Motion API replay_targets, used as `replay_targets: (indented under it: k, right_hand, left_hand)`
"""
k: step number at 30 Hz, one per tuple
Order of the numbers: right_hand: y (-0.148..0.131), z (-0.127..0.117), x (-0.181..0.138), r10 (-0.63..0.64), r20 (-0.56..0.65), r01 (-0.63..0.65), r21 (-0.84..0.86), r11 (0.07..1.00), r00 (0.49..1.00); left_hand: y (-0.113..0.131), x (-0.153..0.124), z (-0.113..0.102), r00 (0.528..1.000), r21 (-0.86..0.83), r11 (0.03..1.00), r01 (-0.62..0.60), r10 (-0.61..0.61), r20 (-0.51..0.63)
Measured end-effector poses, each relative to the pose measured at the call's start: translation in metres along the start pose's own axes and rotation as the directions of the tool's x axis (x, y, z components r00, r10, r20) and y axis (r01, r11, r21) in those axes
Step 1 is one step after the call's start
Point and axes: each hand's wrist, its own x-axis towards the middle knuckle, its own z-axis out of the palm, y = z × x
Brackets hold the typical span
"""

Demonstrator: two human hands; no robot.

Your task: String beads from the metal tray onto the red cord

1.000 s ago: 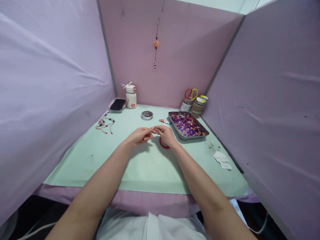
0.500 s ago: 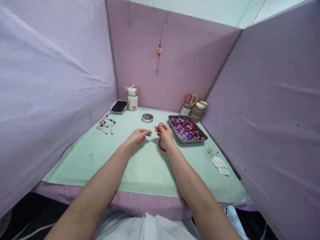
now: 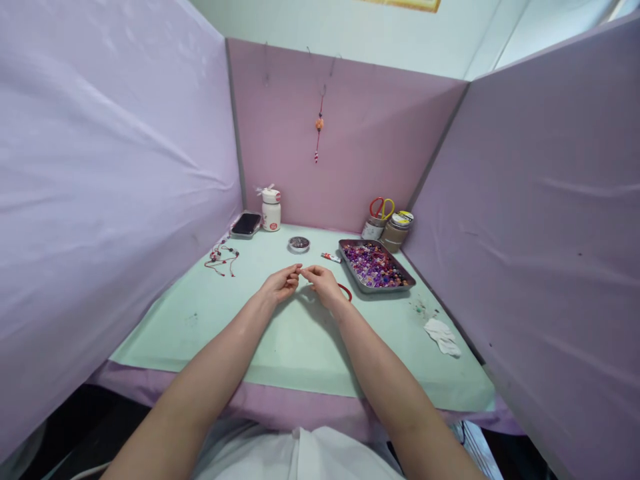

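Note:
My left hand (image 3: 283, 283) and my right hand (image 3: 321, 283) meet over the middle of the table, fingertips touching or nearly so. Both pinch closed; whatever lies between the fingers is too small to make out. Partly hidden behind my right wrist is a red ring-shaped thing (image 3: 346, 291), perhaps a scissors handle. A small red-and-white tube (image 3: 331, 257) lies just beyond my right hand. Farther back sits a round dish (image 3: 299, 245) of tiny dark pieces. To the right, a metal tray (image 3: 371, 289) holds many purple, pink and orange beads.
A beaded red cord (image 3: 221, 259), a phone (image 3: 247, 224) and a white bottle (image 3: 271, 212) are at the back left. Red and yellow scissors (image 3: 382, 208) stand in a jar beside a brown jar (image 3: 397, 231). A crumpled tissue (image 3: 443, 337) lies right. A beaded pendant (image 3: 319, 125) hangs behind.
My right hand has come away from the red-and-white tube, moving left to meet my left hand at the fingertips. The view has tilted up slightly.

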Motion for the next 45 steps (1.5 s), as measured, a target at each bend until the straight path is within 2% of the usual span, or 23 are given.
replay_targets:
  k: [4, 9, 13, 18, 21, 23, 25, 27, 29, 32, 35, 38, 40, 42, 45]
  right_hand:
    - [-0.003, 0.001, 0.0, 0.001, -0.101, 0.012, 0.132, 0.991, 0.995]
    - [-0.01, -0.005, 0.002, 0.013, -0.183, 0.043, 0.299, 0.953, 0.983]
    - [-0.014, -0.013, 0.003, 0.013, -0.201, 0.065, 0.377, 0.924, 0.979]
    - [-0.017, -0.02, 0.004, 0.026, -0.205, 0.065, 0.424, 0.903, 0.978]
    - [-0.016, -0.021, 0.005, 0.048, -0.182, 0.038, 0.444, 0.895, 0.982]
    - [-0.016, -0.021, 0.005, 0.071, -0.121, -0.01, 0.447, 0.895, 0.99]
    - [-0.015, -0.021, 0.005, 0.092, -0.041, -0.066, 0.425, 0.903, 0.995]
    - [-0.015, -0.02, 0.005, 0.1, -0.002, -0.092, 0.38, 0.92, 0.995]
    - [-0.015, -0.02, 0.004, 0.092, -0.019, -0.079, 0.355, 0.931, 0.996]
    - [-0.015, -0.023, 0.005, 0.1, -0.067, -0.07, 0.349, 0.934, 0.993]
    - [-0.02, -0.029, 0.012, 0.09, -0.155, -0.059, 0.196, 0.979, 0.984]
    - [-0.026, -0.03, 0.034, -0.022, -0.206, 0.004, -0.087, 0.996, 0.978]
    - [-0.026, -0.022, 0.055, -0.034, -0.143, 0.007, -0.183, 0.983, 0.989]
    - [-0.022, -0.009, 0.078, 0.019, -0.066, -0.032, -0.194, 0.98, 0.998]
    - [-0.013, 0.013, 0.11, 0.001, -0.078, -0.012, -0.135, 0.991, 0.997]
  left_hand:
    - [0.001, -0.001, -0.002, 0.998, -0.014, 0.998, 0.067, -0.067, 0.006]
    - [-0.014, -0.007, 0.003, 0.989, 0.113, 0.984, 0.139, -0.144, 0.038]
    - [-0.031, -0.016, 0.012, 0.972, 0.228, 0.957, 0.177, -0.207, 0.114]
    - [-0.038, -0.023, 0.015, 0.95, 0.284, 0.928, 0.242, -0.285, 0.123]
    - [-0.035, -0.024, 0.012, 0.914, 0.351, 0.894, 0.279, -0.36, 0.189]
    - [-0.033, -0.026, 0.01, 0.878, 0.424, 0.861, 0.279, -0.408, 0.25]
    - [-0.032, -0.026, 0.008, 0.855, 0.477, 0.838, 0.264, -0.433, 0.287]
    - [-0.03, -0.027, 0.007, 0.854, 0.49, 0.84, 0.233, -0.418, 0.31]
    - [-0.028, -0.027, 0.007, 0.852, 0.488, 0.852, 0.189, -0.389, 0.351]
    - [-0.022, -0.029, 0.005, 0.808, 0.514, 0.85, 0.114, -0.381, 0.45]
    - [-0.013, -0.032, 0.002, 0.795, 0.539, 0.84, 0.063, -0.369, 0.482]
    - [-0.002, -0.039, -0.004, 0.821, 0.566, 0.823, 0.047, -0.354, 0.448]
    - [0.006, -0.045, -0.01, 0.816, 0.611, 0.791, 0.037, -0.377, 0.438]
    - [0.013, -0.052, -0.016, 0.812, 0.649, 0.761, 0.013, -0.387, 0.437]
    - [0.02, -0.058, -0.023, 0.823, 0.682, 0.731, 0.003, -0.389, 0.414]
